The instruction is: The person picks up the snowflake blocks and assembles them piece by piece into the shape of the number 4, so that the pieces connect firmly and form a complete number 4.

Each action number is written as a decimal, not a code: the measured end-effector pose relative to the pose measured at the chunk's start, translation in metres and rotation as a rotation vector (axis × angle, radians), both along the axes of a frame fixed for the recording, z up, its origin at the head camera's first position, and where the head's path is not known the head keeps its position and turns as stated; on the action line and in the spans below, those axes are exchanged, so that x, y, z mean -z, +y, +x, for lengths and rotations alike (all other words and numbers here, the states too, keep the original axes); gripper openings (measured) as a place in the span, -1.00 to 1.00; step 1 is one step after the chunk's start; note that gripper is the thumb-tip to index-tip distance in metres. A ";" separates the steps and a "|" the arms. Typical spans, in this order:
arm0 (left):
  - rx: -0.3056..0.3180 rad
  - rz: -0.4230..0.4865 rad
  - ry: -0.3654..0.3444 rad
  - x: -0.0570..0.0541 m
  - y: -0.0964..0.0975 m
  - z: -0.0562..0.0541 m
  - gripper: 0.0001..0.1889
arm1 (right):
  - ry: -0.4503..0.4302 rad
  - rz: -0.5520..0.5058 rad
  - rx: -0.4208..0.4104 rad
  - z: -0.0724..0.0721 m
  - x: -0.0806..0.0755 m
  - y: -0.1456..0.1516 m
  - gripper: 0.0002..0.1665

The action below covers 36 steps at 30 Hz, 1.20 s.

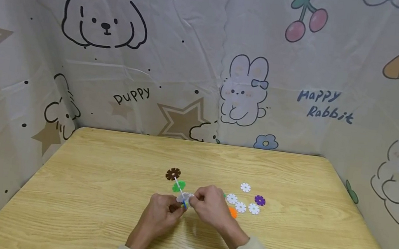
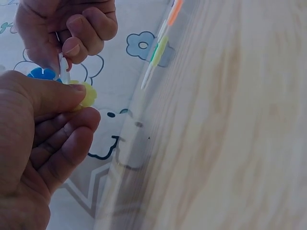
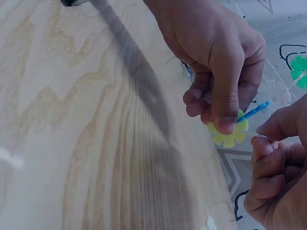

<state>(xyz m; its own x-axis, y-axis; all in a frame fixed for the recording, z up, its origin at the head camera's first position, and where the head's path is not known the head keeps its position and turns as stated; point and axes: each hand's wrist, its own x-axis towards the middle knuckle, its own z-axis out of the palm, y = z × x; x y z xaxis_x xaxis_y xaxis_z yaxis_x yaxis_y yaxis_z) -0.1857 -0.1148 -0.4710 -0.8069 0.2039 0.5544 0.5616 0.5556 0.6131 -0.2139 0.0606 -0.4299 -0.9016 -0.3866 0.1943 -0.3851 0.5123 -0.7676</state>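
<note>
My left hand (image 1: 159, 216) pinches a yellow notched plastic disc (image 3: 229, 135) between thumb and fingers. A blue disc (image 3: 254, 111), seen edge-on in the right wrist view, meets the yellow one. Beyond it extend a clear-white disc (image 3: 274, 94), a green disc (image 1: 178, 186) and a brown disc (image 1: 173, 174), with thin white discs edge-on among them; some joints are too small to make out. Close by on the right, my right hand (image 1: 210, 206) pinches a white disc (image 2: 64, 69) edge-on, at the yellow disc's edge. Fingers hide part of both.
Right of my hands, several loose white discs (image 1: 240, 207), a purple disc (image 1: 260, 200) and an orange disc (image 1: 232, 212) lie on the wooden table (image 1: 104, 171). A patterned cloth (image 1: 190, 48) hangs behind the table and at its sides.
</note>
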 end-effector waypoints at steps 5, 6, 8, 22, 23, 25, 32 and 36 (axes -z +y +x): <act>-0.006 -0.002 -0.005 0.001 0.000 0.000 -0.89 | -0.029 -0.016 0.005 0.002 0.001 -0.001 -0.70; -0.009 -0.002 -0.006 0.001 0.000 0.001 -0.88 | -0.031 -0.017 0.005 0.002 0.001 -0.002 -0.71; -0.012 -0.006 -0.012 0.002 -0.001 0.001 -0.88 | -0.036 -0.019 0.004 0.002 0.001 -0.002 -0.71; -0.009 -0.049 -0.040 -0.004 -0.001 0.003 -0.92 | -0.107 -0.035 -0.009 -0.001 0.001 0.000 -0.71; -0.010 -0.048 -0.042 -0.004 0.000 0.003 -0.92 | -0.119 -0.040 -0.007 -0.001 0.001 0.000 -0.70; -0.014 -0.046 -0.050 -0.003 0.000 0.003 -0.92 | -0.123 -0.047 -0.003 -0.001 0.002 -0.001 -0.70; -0.023 -0.059 -0.073 -0.002 -0.001 0.002 -0.93 | -0.127 -0.050 0.007 -0.001 0.005 -0.002 -0.70; -0.012 -0.076 -0.103 -0.002 -0.002 0.002 -0.92 | -0.179 -0.089 -0.003 -0.001 0.006 0.001 -0.70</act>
<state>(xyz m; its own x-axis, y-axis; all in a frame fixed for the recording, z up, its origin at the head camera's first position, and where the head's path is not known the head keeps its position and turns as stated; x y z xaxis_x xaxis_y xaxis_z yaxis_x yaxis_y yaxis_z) -0.1838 -0.1164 -0.4686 -0.8616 0.2318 0.4514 0.4904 0.6093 0.6231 -0.2146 0.0613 -0.4361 -0.9235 -0.3781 0.0642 -0.2397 0.4385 -0.8662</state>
